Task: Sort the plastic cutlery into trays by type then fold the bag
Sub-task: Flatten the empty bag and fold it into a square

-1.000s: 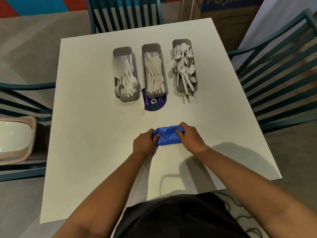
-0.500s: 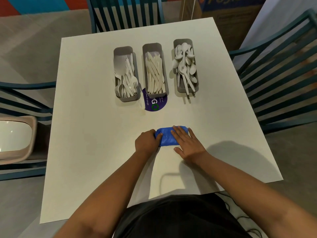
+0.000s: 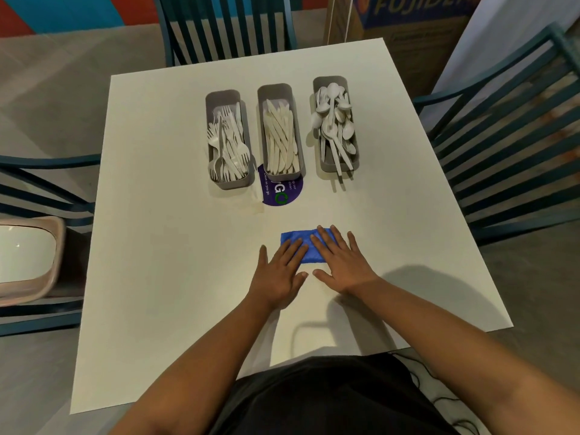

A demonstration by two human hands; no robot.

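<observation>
A small folded blue bag lies flat on the white table in front of me. My left hand and my right hand both press on it with straight, spread fingers, covering most of it. Three grey trays stand side by side farther back: the left tray holds white forks, the middle tray holds white knives, the right tray holds white spoons, some handles sticking out over its near end.
A purple round sticker lies under the middle tray's near end. Teal slatted chairs stand at the far side, right and left. A pink-rimmed tub sits at the left, a cardboard box behind.
Both hands went from gripping the bunched bag to lying flat on it with fingers straight. The bag is now flattened into a small rectangle.
</observation>
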